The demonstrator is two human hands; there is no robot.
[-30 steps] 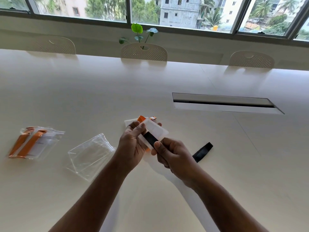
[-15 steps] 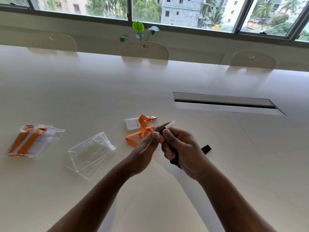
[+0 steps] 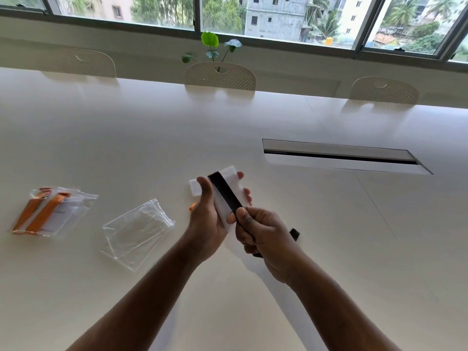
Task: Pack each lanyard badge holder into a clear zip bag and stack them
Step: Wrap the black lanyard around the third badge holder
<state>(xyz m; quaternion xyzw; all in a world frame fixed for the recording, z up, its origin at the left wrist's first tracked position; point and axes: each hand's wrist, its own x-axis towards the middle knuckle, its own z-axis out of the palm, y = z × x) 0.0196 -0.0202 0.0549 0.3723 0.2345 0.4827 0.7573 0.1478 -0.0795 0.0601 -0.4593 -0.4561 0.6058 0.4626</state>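
My left hand (image 3: 206,219) grips a clear badge holder (image 3: 234,184) above the table. A black lanyard strap (image 3: 224,191) lies wound across its face. My right hand (image 3: 263,234) pinches that strap at the holder's lower end, and the strap's loose tail (image 3: 294,234) pokes out behind the wrist. An empty clear zip bag (image 3: 138,231) lies flat to the left. Farther left sit packed zip bags with orange lanyards (image 3: 50,211). Another badge holder (image 3: 195,187) with an orange lanyard (image 3: 192,206) lies behind my left hand, mostly hidden.
The white table (image 3: 329,249) has a recessed cable slot (image 3: 342,158) at the right. Three perforated chairs, one at centre (image 3: 220,76), line the far edge. A small plant (image 3: 212,48) stands behind the middle chair, below the windows.
The badge holder has turned from edge-on to face-up in my left hand. The black strap now lies across it, and its tail on the table has shortened toward my right hand.
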